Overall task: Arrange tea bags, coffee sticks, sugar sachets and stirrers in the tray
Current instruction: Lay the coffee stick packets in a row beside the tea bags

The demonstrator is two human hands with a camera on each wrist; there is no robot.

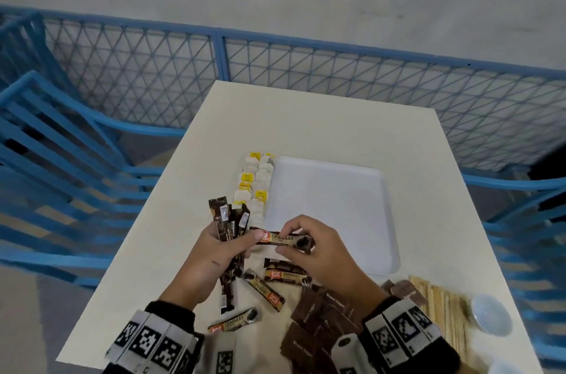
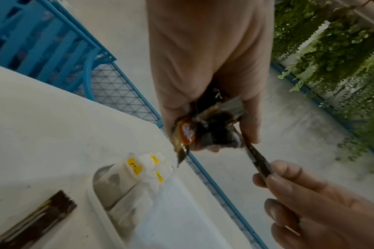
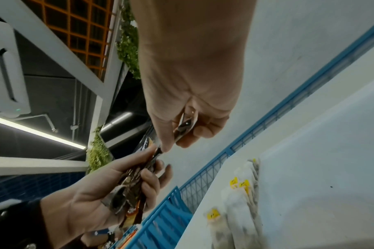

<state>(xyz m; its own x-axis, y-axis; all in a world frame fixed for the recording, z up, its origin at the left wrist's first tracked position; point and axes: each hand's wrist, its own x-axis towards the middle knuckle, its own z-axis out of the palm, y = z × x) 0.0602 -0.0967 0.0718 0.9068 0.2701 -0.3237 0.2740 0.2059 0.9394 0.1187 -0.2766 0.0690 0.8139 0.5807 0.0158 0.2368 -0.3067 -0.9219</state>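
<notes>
a cream table [image 1: 321,116] stands against a blue mesh fence [image 1: 306,67]. blue chairs [image 1: 61,159] sit left. a white bowl [image 1: 491,317] rests near right.

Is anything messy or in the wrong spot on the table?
Yes. Loose coffee sticks lie at crooked angles on the table, beside a jumbled heap of brown sugar sachets. The tea bags sit in neat rows along the tray's left side.
</notes>
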